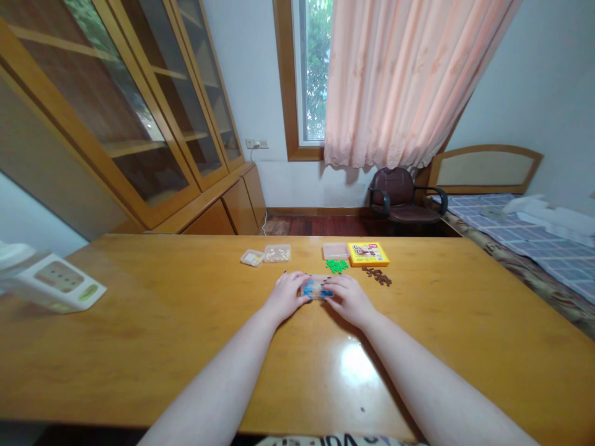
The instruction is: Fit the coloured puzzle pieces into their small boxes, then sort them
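Between my two hands is a small clear plastic box (318, 288) with blue pieces inside, at the middle of the table. My left hand (289, 293) grips its left end, and my right hand (348, 298) grips the right end, fingers curled over the top. Just beyond the box lies a heap of bright green pieces (337, 266). Brown pieces (377, 275) are scattered to the right of it. Whether the box's lid is fully closed I cannot tell.
A yellow box (369, 254) and a clear container (335, 251) stand behind the green pieces. Farther left are a clear tray with pale pieces (277, 253) and a smaller container (252, 257). A white appliance (56, 279) sits at the table's left. Beyond the far edge is a chair (400, 195).
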`<action>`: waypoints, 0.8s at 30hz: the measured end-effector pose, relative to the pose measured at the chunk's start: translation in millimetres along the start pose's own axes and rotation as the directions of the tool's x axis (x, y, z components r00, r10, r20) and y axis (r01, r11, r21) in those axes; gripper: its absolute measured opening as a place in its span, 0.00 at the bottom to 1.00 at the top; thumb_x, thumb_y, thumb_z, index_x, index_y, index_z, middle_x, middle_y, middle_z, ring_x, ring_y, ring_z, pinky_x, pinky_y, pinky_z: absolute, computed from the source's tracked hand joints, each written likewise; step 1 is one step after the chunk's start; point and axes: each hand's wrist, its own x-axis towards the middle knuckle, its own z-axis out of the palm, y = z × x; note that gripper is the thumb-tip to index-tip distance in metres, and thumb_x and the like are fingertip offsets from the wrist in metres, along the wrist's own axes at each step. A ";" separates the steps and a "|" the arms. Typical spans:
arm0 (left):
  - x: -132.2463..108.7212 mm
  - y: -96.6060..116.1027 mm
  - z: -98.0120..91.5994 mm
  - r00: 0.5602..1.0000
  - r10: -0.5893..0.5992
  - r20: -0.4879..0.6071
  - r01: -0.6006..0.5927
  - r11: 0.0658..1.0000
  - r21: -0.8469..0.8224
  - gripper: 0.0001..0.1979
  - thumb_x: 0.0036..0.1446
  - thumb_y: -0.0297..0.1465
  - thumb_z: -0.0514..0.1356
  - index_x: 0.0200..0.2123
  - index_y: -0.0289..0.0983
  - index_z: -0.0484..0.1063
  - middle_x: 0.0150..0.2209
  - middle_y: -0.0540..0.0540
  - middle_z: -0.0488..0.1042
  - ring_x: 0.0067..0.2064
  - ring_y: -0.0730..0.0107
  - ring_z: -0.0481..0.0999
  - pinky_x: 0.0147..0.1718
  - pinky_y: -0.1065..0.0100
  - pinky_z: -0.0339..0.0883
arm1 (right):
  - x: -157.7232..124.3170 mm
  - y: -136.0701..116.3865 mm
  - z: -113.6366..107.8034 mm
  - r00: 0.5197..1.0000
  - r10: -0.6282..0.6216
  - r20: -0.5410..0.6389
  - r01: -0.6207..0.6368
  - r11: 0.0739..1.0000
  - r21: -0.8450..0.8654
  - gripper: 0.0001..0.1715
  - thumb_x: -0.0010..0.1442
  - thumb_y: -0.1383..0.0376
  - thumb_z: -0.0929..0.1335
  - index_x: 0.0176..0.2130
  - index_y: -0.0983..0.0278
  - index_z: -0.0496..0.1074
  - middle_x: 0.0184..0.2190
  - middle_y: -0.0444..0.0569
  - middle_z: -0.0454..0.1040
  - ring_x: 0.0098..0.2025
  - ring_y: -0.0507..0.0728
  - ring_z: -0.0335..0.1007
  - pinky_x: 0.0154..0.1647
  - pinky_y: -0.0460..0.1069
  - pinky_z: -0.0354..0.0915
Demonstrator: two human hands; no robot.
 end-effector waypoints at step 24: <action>-4.1 29.3 22.8 0.987 -0.100 0.124 0.051 0.935 0.351 0.31 0.56 0.38 0.54 0.61 0.36 0.53 0.63 0.37 0.54 0.64 0.55 0.50 0.62 0.46 0.37 | 7.8 -15.0 19.0 0.965 0.187 0.185 -0.138 0.958 -0.250 0.21 0.62 0.67 0.59 0.53 0.65 0.66 0.55 0.56 0.67 0.60 0.58 0.57 0.62 0.59 0.44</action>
